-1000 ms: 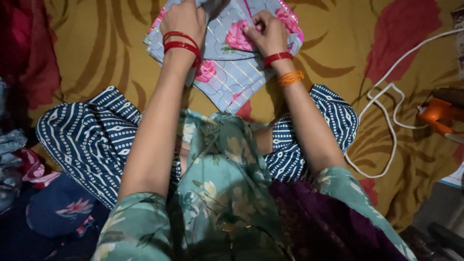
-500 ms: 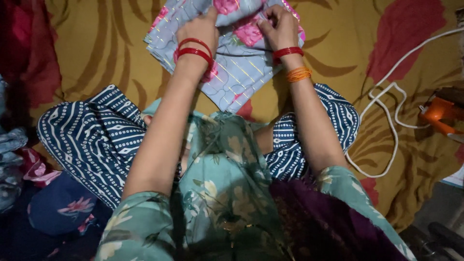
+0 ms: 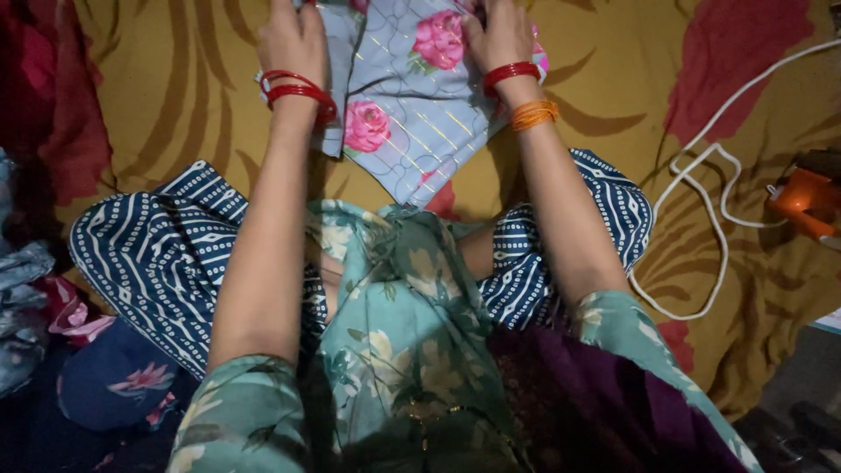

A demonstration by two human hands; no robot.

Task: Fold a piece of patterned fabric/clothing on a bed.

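Your grey rose-print cloth (image 3: 412, 114) lies at twelve o'clock on the yellow bedsheet (image 3: 613, 114), spread flat. Your left hand (image 3: 293, 39) and right hand (image 3: 499, 35) press open-palmed on its edges, apparently smoothing it; a white cord (image 3: 701, 219) trails at three o'clock.

Dim, warm light from above (corners dark), slightly soft focus.
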